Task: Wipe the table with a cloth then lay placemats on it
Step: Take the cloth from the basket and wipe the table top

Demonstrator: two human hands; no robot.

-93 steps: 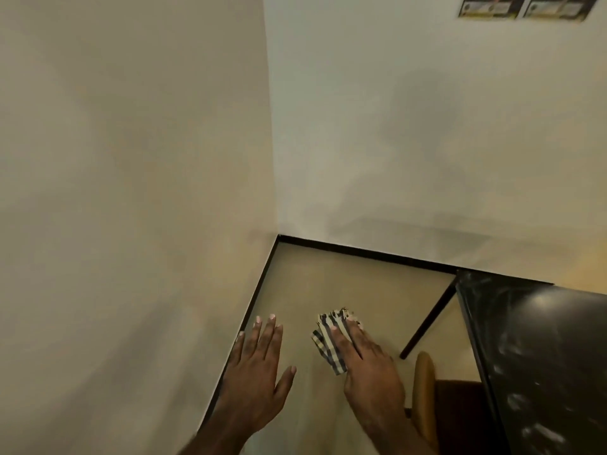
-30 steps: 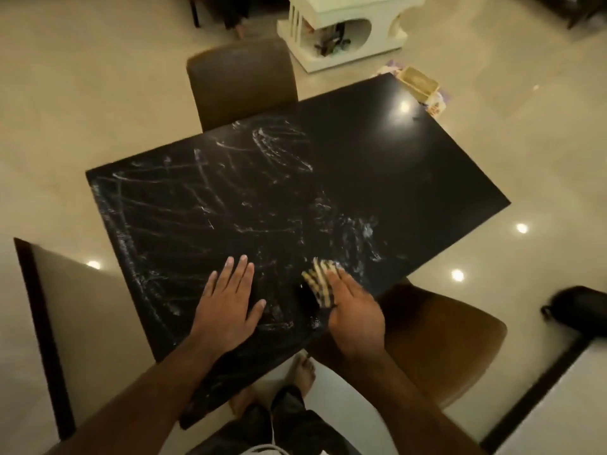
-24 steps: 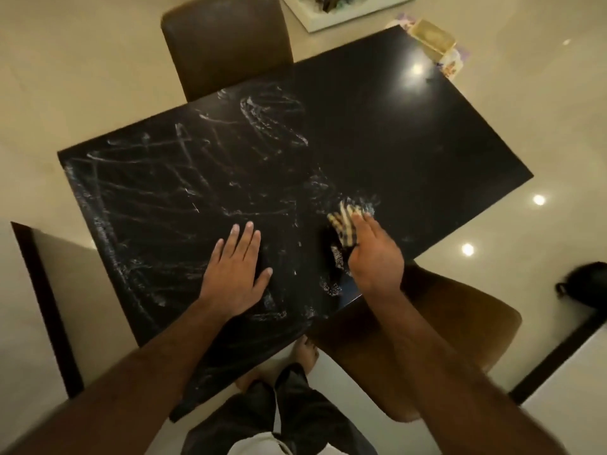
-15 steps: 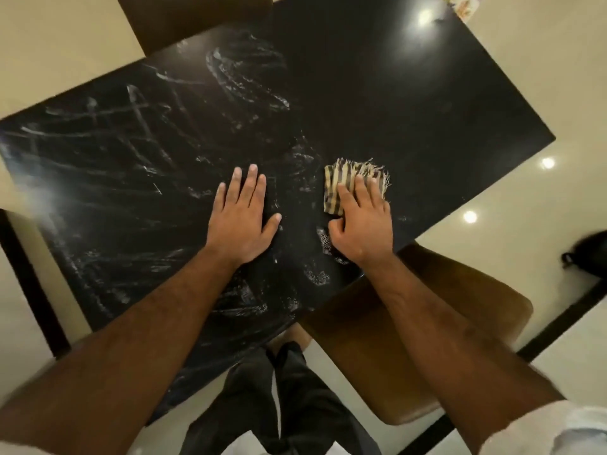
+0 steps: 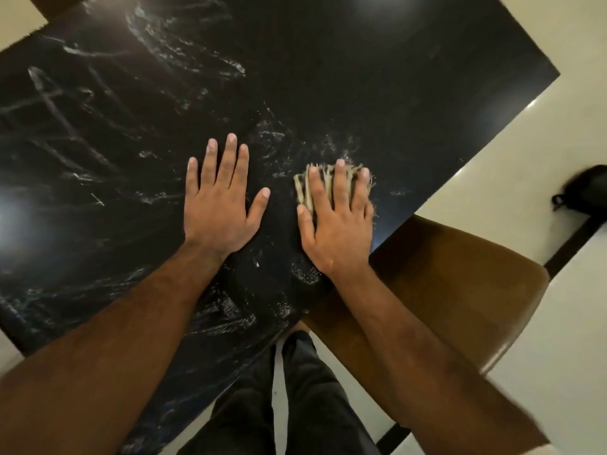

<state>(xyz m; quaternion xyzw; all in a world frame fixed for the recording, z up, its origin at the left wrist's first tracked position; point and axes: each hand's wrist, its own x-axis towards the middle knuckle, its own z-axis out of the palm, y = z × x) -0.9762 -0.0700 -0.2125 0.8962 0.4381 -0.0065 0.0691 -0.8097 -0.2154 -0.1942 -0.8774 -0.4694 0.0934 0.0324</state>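
Cloth (image 5: 303,188) pinned flat under right hand (image 5: 336,221).
Left hand (image 5: 220,205) splayed on table (image 5: 361,77); folded small, it may leave smears.

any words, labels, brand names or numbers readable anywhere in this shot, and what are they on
None: no text can be read in this view.
The black table, brown chair and dark bag on the floor show no lettering.
The striped cloth is mostly covered by the right hand; the visible part bears no label.
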